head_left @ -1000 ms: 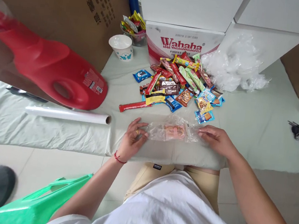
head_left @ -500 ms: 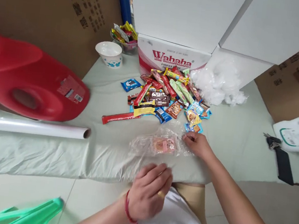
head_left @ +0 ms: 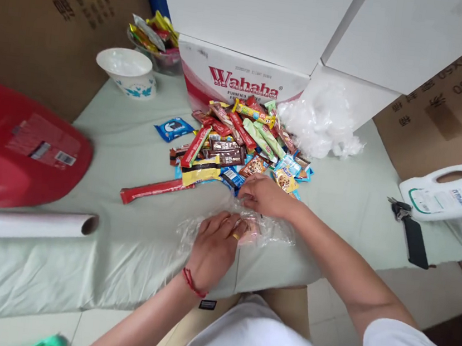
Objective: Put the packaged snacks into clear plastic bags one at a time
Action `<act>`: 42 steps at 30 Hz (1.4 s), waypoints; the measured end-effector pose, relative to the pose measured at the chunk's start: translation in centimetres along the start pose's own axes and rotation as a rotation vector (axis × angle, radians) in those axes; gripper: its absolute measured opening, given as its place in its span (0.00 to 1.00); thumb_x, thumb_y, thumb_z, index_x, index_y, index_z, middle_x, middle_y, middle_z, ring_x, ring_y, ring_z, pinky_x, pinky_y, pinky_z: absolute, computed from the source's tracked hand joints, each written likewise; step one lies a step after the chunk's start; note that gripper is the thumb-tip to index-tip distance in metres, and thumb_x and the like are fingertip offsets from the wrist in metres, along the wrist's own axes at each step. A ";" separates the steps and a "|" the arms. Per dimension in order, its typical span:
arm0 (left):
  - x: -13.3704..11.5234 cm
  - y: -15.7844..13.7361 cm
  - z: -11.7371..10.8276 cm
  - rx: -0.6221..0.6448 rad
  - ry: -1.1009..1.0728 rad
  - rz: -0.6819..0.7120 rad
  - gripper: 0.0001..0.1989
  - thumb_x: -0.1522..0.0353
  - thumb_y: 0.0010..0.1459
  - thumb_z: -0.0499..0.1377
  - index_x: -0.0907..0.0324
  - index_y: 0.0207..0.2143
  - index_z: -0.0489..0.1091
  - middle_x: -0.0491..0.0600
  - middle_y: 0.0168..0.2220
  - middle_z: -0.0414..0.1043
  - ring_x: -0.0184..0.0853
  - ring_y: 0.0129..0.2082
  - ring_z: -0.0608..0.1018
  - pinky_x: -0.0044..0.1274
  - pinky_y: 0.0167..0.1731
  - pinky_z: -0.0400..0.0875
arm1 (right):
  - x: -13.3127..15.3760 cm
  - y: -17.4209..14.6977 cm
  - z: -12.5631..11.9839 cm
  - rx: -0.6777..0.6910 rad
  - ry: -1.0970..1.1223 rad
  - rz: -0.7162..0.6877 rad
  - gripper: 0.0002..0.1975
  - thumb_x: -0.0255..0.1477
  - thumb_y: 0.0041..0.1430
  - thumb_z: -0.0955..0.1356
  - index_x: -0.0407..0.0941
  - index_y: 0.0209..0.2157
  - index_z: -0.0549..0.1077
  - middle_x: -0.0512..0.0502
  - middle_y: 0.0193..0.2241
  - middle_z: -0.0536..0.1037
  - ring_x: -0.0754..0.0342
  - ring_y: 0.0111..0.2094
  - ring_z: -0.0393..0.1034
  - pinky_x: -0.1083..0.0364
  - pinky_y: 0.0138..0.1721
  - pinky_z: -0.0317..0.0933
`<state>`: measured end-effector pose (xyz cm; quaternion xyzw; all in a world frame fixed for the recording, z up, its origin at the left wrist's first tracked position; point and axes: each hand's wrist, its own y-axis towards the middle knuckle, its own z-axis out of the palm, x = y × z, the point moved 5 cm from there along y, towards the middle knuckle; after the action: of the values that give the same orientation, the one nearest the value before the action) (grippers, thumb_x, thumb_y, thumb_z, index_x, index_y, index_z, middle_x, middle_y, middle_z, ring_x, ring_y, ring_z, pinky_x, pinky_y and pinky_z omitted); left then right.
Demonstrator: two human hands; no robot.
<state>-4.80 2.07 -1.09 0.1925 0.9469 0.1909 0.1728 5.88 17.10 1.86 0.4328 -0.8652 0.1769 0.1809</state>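
A small pink packet (head_left: 250, 230) lies on crinkled clear plastic film (head_left: 280, 233) near the table's front edge. My left hand (head_left: 217, 244), with a red cord at its wrist and a ring, rests palm down on the film, its fingers laid over the packet's left part. At the film's far edge, my right hand (head_left: 265, 194) has its fingertips pinched together on the film; the fingers partly hide what they grip. Just beyond is a pile of wrapped snacks (head_left: 227, 153), with a long red stick packet (head_left: 156, 191) at its left.
A white roll (head_left: 26, 225) and a red jug (head_left: 43, 155) stand at left, a paper cup (head_left: 127, 73) and snack bowl (head_left: 157, 54) behind. Bunched clear plastic (head_left: 321, 122) sits by the Wahaha box (head_left: 242, 79). At right are keys (head_left: 411, 231) and a white bottle (head_left: 456, 192).
My left hand has moved forward from the table edge onto the film and packet. My right hand has shifted left and away from me, to the film's far edge. The view has shifted.
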 end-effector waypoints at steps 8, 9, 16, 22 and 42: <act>-0.4 -0.1 0.2 0.053 0.107 -0.070 0.16 0.74 0.67 0.56 0.54 0.52 0.78 0.52 0.33 0.76 0.43 0.36 0.73 0.35 0.35 0.60 | 4.7 -3.7 -1.2 -0.021 -0.090 0.064 0.07 0.26 0.68 0.67 0.42 0.42 0.78 0.44 0.41 0.75 0.53 0.35 0.69 0.56 0.33 0.54; -0.3 -0.2 0.1 0.053 0.083 -0.071 0.15 0.74 0.67 0.56 0.54 0.49 0.79 0.53 0.33 0.76 0.43 0.36 0.73 0.35 0.36 0.61 | 5.4 -4.5 -0.3 -0.021 -0.091 0.064 0.09 0.26 0.69 0.65 0.42 0.45 0.77 0.43 0.42 0.75 0.53 0.36 0.70 0.56 0.33 0.54; 6.0 -3.7 -1.0 -0.099 -0.128 -0.430 0.10 0.74 0.59 0.57 0.57 0.39 0.75 0.56 0.40 0.75 0.47 0.45 0.73 0.39 0.45 0.69 | 7.0 -8.2 7.4 0.039 -0.126 0.008 0.26 0.23 0.69 0.63 0.50 0.66 0.69 0.42 0.45 0.77 0.48 0.45 0.73 0.54 0.41 0.63; 11.9 -3.9 -1.6 -0.230 -0.483 -0.808 0.20 0.65 0.67 0.52 0.56 0.59 0.67 0.55 0.54 0.74 0.44 0.55 0.75 0.39 0.57 0.69 | 7.3 -8.6 8.5 0.037 -0.241 0.019 0.28 0.24 0.69 0.65 0.57 0.67 0.68 0.41 0.49 0.76 0.48 0.45 0.73 0.54 0.43 0.66; 2.8 -0.5 -0.7 0.204 -0.739 -0.768 0.07 0.64 0.64 0.53 0.55 0.36 0.70 0.45 0.27 0.73 0.35 0.26 0.76 0.26 0.29 0.71 | 7.8 -8.4 7.9 -0.054 0.084 0.022 0.21 0.25 0.64 0.68 0.40 0.58 0.73 0.35 0.48 0.75 0.44 0.50 0.69 0.47 0.52 0.66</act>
<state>-7.71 2.65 -1.38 -0.0972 0.8392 -0.0590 0.5318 7.13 3.38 -0.11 0.4104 -0.8660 0.1734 0.2269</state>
